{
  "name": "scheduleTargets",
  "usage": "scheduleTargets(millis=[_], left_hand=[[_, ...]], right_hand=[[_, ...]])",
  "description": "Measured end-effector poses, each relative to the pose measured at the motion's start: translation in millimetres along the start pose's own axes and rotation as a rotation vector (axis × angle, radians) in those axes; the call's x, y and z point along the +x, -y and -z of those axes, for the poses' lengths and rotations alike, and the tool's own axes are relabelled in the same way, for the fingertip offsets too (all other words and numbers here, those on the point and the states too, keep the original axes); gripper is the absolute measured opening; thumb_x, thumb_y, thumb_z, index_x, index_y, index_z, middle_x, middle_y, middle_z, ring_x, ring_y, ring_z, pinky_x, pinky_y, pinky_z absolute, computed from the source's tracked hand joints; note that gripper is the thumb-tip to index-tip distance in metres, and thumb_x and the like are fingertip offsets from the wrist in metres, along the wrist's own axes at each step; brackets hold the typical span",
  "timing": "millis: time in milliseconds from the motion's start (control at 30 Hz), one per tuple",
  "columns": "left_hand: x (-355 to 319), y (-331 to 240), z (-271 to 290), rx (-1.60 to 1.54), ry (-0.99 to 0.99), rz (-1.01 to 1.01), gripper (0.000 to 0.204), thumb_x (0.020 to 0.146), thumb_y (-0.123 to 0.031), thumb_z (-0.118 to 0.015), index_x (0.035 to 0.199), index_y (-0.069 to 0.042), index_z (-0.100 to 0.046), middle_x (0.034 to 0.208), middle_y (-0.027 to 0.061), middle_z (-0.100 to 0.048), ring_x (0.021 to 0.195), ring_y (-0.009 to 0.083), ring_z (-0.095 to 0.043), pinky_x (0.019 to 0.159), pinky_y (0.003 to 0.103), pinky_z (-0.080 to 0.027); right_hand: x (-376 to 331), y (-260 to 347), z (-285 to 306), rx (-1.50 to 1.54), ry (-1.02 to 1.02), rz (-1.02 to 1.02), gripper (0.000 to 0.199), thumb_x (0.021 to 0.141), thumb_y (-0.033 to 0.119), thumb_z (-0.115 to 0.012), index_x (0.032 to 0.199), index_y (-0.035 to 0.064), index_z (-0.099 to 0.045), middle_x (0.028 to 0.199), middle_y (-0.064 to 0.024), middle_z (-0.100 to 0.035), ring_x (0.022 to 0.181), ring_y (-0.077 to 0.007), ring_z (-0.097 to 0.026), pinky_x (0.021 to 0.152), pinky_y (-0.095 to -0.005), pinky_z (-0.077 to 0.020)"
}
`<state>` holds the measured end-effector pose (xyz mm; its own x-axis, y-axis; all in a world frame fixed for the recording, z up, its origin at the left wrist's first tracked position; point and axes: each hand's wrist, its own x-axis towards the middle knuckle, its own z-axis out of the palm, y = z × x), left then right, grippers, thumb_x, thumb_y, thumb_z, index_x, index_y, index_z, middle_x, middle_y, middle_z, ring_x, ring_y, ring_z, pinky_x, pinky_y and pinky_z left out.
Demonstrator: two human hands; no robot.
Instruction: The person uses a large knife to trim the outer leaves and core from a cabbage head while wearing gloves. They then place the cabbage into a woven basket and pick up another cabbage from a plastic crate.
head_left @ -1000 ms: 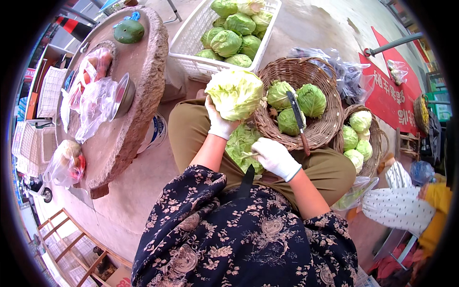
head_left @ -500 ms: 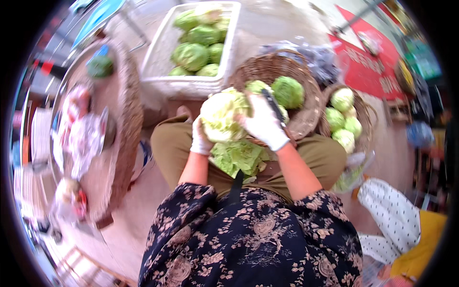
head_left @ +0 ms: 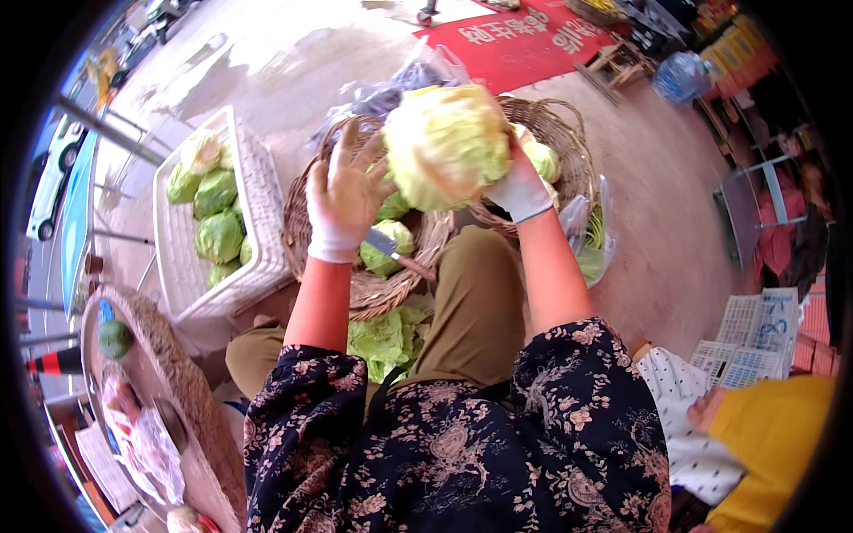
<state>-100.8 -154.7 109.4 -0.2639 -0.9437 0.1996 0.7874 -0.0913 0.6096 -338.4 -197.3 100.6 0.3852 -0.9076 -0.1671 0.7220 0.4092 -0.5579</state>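
Note:
A pale green-white cabbage (head_left: 449, 147) is held up over the baskets, with my gloved right hand (head_left: 524, 185) gripping its right side. My left hand (head_left: 346, 197), also in a white glove, is raised at its left side with fingers spread; whether a fingertip touches it I cannot tell. Beneath lies a wicker basket (head_left: 298, 209) with green cabbages (head_left: 386, 249) in it. A knife (head_left: 414, 265) with a wooden handle rests in that basket, its blade near my left wrist. The second wicker basket (head_left: 582, 160) at right, partly hidden, contains pale cabbages (head_left: 542, 163).
Loose cabbage leaves (head_left: 384, 342) lie between my legs. A white plastic crate (head_left: 173, 258) of cabbages stands left, near a stone-edged table (head_left: 209, 444) with bagged goods. Plastic bags (head_left: 382, 96) sit behind the baskets. A person in a yellow garment (head_left: 773, 444) is close at lower right.
My view has swung to the right. Both hands were around the cabbage low over my lap; now it is raised forward over the baskets in my right hand, and my left hand has opened.

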Motion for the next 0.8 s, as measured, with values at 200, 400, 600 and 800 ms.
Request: scheduleTargets(millis=[200,400,600,800], left_hand=[[85.9,145.7,12.2,0.154,-0.190,0.486,0.076,0.090,-0.058,-0.046,0.146,-0.012,-0.026,0.144,0.0138,-0.031,0.126,0.0321,-0.040,0.098,0.053,-0.038],[128.9,231.5,21.2,-0.113,-0.400,0.728,0.071,0.091,-0.052,-0.050,0.145,-0.010,-0.030,0.150,0.0179,-0.026,0.132,0.0372,-0.036,0.103,0.056,-0.034],[136.9,256.8,44.8,-0.149,-0.508,0.757,0.063,0.093,-0.045,-0.049,0.142,-0.008,-0.034,0.146,0.0174,-0.033,0.129,0.0363,-0.040,0.105,0.053,-0.033],[105.5,245.0,73.7,-0.159,-0.656,0.726,0.062,0.095,-0.046,-0.047,0.142,-0.008,-0.036,0.144,0.0155,-0.037,0.128,0.0345,-0.041,0.103,0.052,-0.035]], right_hand=[[-13.4,25.4,164.9,0.293,-0.110,0.253,0.056,0.093,0.047,-0.046,0.138,0.0132,-0.042,0.140,-0.0058,-0.045,0.128,-0.0265,-0.044,0.108,-0.0412,-0.0353],[-39.1,70.5,275.9,0.257,-0.651,0.438,0.079,0.079,0.067,-0.055,0.142,0.0239,-0.036,0.148,-0.0037,-0.033,0.136,-0.0315,-0.031,0.104,-0.0610,-0.0285],[-33.3,91.2,373.0,0.038,-1.132,0.445,0.096,0.077,0.051,-0.071,0.148,0.0248,-0.011,0.148,-0.0114,-0.029,0.127,-0.0393,-0.040,0.095,-0.0673,-0.0361],[-12.6,95.3,397.0,-0.349,-1.563,0.121,0.083,0.079,0.059,-0.060,0.144,0.0173,-0.030,0.142,-0.0147,-0.037,0.120,-0.0352,-0.048,0.085,-0.0593,-0.0462]])
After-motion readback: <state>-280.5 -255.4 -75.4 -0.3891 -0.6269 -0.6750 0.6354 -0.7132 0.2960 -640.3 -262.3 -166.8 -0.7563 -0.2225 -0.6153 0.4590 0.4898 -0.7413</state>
